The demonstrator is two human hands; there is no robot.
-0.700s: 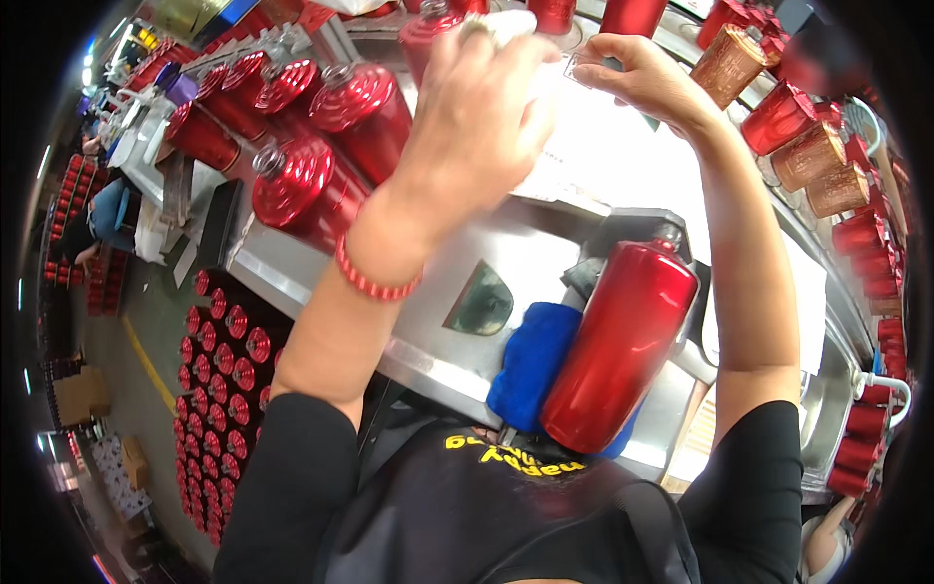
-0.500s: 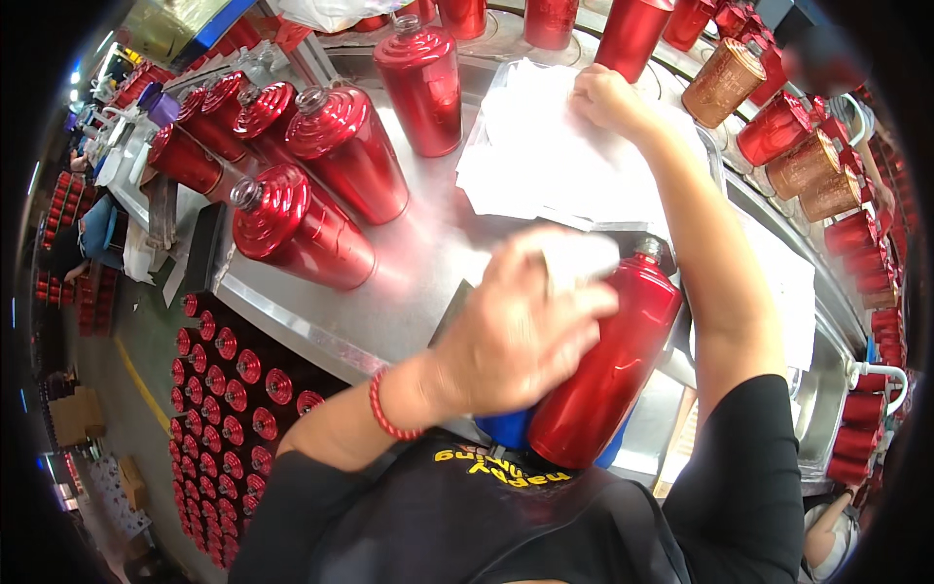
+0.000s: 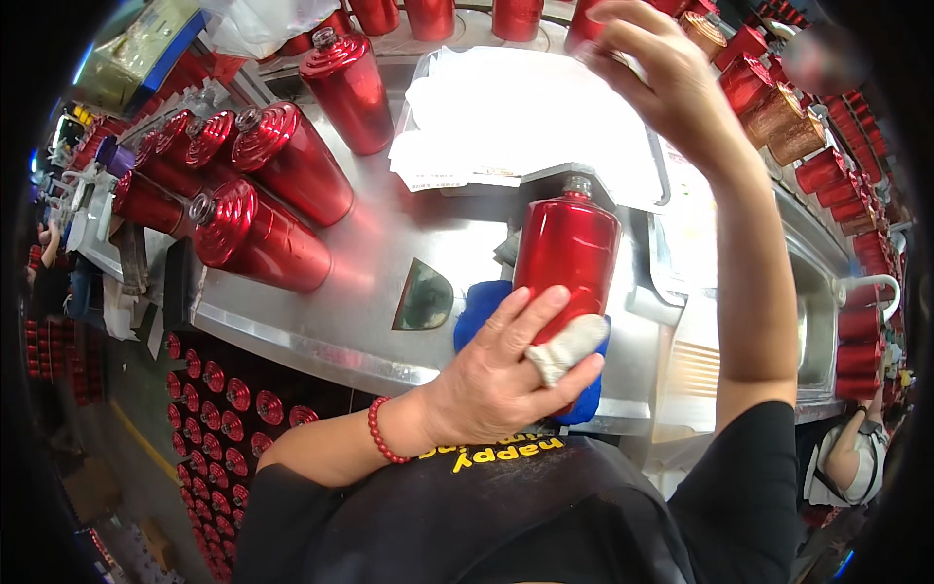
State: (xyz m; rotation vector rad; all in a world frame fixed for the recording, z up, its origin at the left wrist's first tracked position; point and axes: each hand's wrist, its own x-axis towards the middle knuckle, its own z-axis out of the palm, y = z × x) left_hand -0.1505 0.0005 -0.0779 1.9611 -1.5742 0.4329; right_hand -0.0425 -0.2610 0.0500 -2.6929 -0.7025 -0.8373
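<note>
Left hand (image 3: 491,380): I now log it on the lower part of the red bottle (image 3: 569,248); half a second ago it was a blur crossing above the bottle's side. Its fingers are spread across the surface, not wrapped round it, with a whitish cloth piece (image 3: 569,350) at them (worn or held, I cannot tell from this end). The bottle lies on the blue pad (image 3: 479,310), neck pointing away from the body, as in the previous picture. Right hand (image 3: 671,83): near the far right corner of the white sheets (image 3: 516,107), fingers bent and smeared by motion; I cannot tell whether they pinch anything. My reading: the left has gone from travel to contact, so the bottle is probably steadied or being wiped, while the right remains busy apart from it, up by the sheets.
</note>
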